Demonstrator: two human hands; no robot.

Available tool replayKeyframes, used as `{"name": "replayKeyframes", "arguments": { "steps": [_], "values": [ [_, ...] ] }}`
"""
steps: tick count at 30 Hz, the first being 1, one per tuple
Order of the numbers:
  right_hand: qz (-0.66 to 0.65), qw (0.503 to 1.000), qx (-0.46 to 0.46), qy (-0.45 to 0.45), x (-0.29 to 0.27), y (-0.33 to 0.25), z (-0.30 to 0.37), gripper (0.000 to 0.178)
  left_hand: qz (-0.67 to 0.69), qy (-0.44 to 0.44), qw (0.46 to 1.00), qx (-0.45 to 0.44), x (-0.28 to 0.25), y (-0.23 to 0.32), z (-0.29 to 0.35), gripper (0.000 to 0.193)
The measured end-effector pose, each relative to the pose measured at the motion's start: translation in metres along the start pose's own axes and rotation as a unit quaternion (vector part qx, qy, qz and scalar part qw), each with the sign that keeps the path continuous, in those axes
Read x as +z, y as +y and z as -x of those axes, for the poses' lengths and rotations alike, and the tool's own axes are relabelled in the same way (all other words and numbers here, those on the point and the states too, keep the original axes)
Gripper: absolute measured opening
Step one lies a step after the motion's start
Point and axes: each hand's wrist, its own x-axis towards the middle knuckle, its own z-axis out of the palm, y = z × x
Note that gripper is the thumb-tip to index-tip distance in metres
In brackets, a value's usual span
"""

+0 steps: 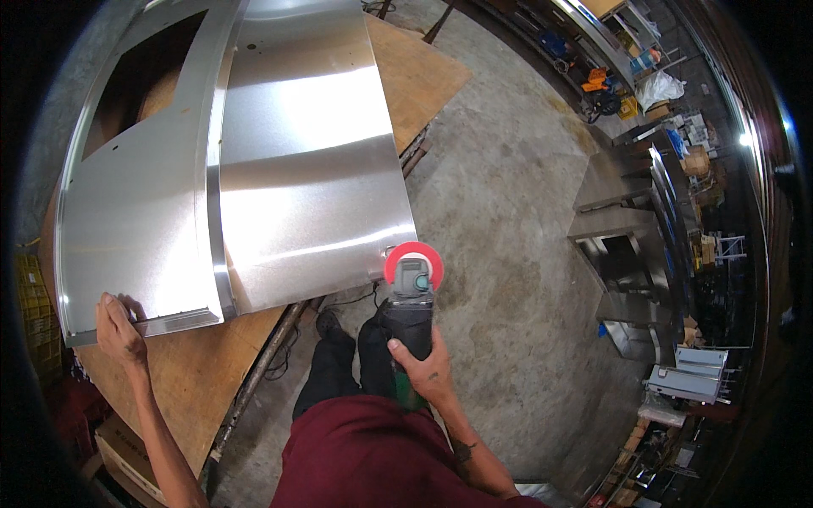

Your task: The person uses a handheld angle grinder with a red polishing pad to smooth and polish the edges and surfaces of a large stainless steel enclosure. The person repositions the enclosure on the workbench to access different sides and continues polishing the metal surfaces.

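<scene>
My right hand (426, 370) is wrapped round the dark body of an angle grinder (409, 317). Its red disc (437, 264) is at the near right corner of a large shiny sheet-metal piece (309, 190); whether disc and metal touch, I cannot tell. My left hand (118, 332) grips the near left edge of this piece, fingers closed over its folded rim. A raised seam runs lengthwise through the metal, and a rectangular opening (146, 80) is cut in its far left part. The grinder's head hides part of the disc.
A wooden board (174, 389) on a metal frame lies under the sheet. Cables trail on the concrete floor (508, 254) near my feet. At the right stand several bent metal parts (622, 233) and cluttered shelves. A yellow crate (35, 309) and a cardboard box (127, 453) are at the left.
</scene>
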Motion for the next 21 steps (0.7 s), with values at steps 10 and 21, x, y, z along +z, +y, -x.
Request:
{"name": "replayKeyframes", "arguments": {
  "steps": [10, 21],
  "values": [
    [0.037, 0.998, 0.017, -0.042, -0.001, -0.027, 0.009, 0.06, -0.015, 0.008, 1.0, 0.025, 0.0, -0.003, 0.0, 0.043],
    [-0.012, 1.0, -0.003, 0.012, -0.009, 0.002, -0.001, 0.056, -0.007, -0.006, 1.0, 0.021, 0.0, -0.001, -0.001, 0.046]
  ]
}}
